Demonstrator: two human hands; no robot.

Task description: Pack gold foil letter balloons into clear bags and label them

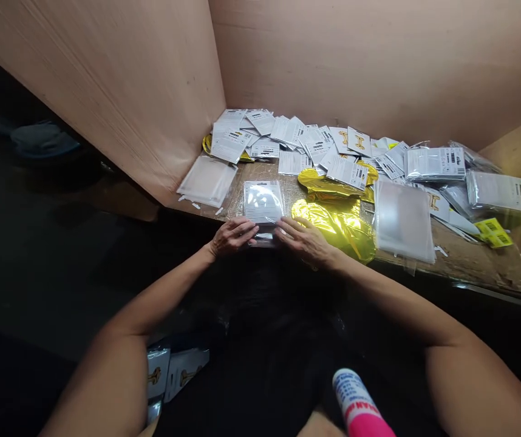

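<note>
A clear plastic packet (pixel 263 203) with a printed white card inside lies at the table's front edge, shiny with glare. My left hand (pixel 234 235) grips its near left corner, fingers bent over the plastic. At the near right corner my right hand (pixel 303 240) holds the packet's edge, its fingers reaching onto the plastic and its thumb mostly hidden. Just right of the packet, close to my right hand, lies folded gold foil (pixel 340 227). A stack of clear empty bags (pixel 208 180) sits to the left, and another stack of clear bags (pixel 404 218) to the right.
Loose printed white cards (pixel 288 130) are heaped along the back panel (pixel 379 60). Packed bundles (pixel 434 164) and a yellow label sheet (pixel 493 232) lie at the right. A wooden side panel (pixel 164 91) rises at left. Below are a pink-and-white bottle (pixel 356 397) and some packets (pixel 183 370).
</note>
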